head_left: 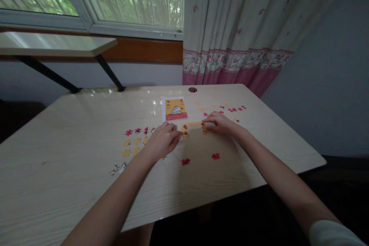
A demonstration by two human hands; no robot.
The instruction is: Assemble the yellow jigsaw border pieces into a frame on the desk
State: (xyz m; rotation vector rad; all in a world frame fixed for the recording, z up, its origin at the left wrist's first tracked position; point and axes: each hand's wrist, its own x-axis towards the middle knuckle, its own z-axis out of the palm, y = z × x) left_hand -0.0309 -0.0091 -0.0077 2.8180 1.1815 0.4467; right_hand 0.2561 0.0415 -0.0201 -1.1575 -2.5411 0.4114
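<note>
A partly joined jigsaw puzzle (pixel 193 124) lies flat on the table, a yellow strip along its top with short sides running down. At its left side is my left hand (pixel 165 139), fingers curled, one fingertip against the lower left puzzle piece (pixel 185 134). My right hand (pixel 218 123) closes its thumb and index finger on a patterned puzzle piece at the top right corner. Nearer to me lie two separate red pieces, a left one (pixel 186 162) and a right one (pixel 215 156). Part of the loose pieces is hidden behind my left hand.
The picture card (pixel 176 108), showing a white animal on yellow and red, lies beyond the puzzle. Sorted red (pixel 128 133), yellow (pixel 126 153) and white pieces (pixel 118 168) lie left; more red pieces (pixel 233 110) lie right. A raised shelf (pixel 57 44) stands at the back left.
</note>
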